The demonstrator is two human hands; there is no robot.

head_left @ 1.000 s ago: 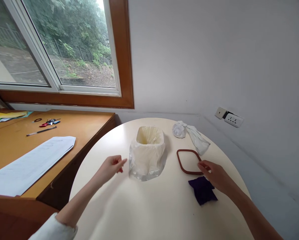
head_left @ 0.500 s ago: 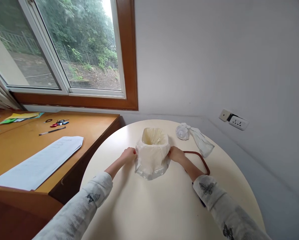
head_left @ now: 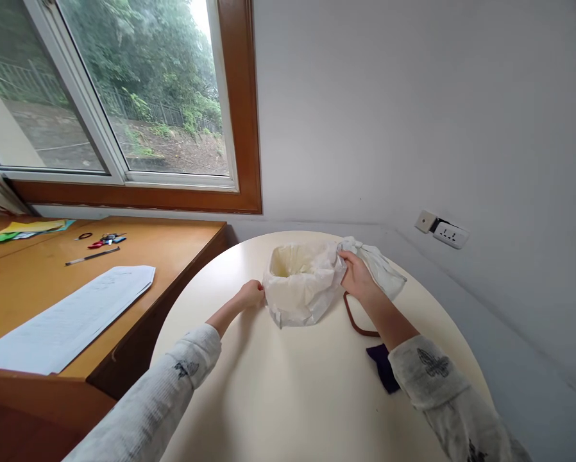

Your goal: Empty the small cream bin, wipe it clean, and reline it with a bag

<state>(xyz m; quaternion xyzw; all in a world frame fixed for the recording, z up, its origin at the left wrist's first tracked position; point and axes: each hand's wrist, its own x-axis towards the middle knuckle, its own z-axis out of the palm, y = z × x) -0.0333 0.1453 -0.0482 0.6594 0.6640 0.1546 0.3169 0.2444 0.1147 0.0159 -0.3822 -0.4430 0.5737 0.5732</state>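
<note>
Cream-topped and round, the table [head_left: 269, 391] carried our lined bin [head_left: 279, 274] near its far side, toward the wall. Half a second earlier, the front of the plastic bag [head_left: 307, 298] draped down onto the table; by now we had lifted its right side up and outward, so that flank no longer hung slack and stood away from the bin. The bag looked thin, whitish and crumpled, cloudy enough to hide the bin's wall, and the mouth was a rounded square, yellowish inside.

Our right hand [head_left: 358, 273] had risen, thumb and fingers closed on the bag's edge. Our left hand [head_left: 250, 294] stayed low at the opposite side, fingers curled tight, pinching the plastic there.

Just behind our right hand lay a knotted white bag [head_left: 389, 276]; nearer us came the red-brown ring [head_left: 350, 316], then the dark purple cloth [head_left: 382, 367], partly under our sleeve.
</note>
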